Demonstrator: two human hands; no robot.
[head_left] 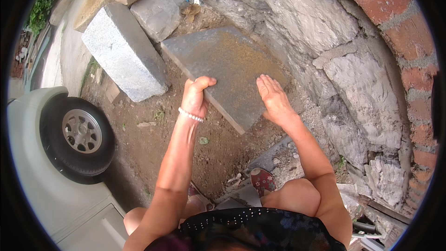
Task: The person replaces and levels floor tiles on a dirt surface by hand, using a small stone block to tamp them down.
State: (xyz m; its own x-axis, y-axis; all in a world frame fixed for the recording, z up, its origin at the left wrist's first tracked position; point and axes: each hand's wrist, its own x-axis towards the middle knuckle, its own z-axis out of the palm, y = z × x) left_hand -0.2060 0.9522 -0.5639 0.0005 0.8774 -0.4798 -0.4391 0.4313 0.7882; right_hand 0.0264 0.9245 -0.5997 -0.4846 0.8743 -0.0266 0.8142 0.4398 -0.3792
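Observation:
A large grey stone slab [227, 60] with rusty-brown staining lies in front of me, tilted somewhat, its far side close to the rock wall. Around its left edge my left hand [196, 97] is closed, thumb on the top face and the other fingers curled out of sight at the side. A bracelet of white beads [190, 115] circles that wrist. My right hand [275, 100] rests against the slab's right part near the edge, its fingers stretched out and close together. What supports the slab underneath is hidden.
A pale granite block [118, 49] stands left of the slab, with a rough grey stone [158, 13] beyond. A rough rock wall [302, 9] and brickwork [409, 37] rise at right. A vehicle wheel [80, 132] is at left. Dirt and rubble surround my shoes [263, 181].

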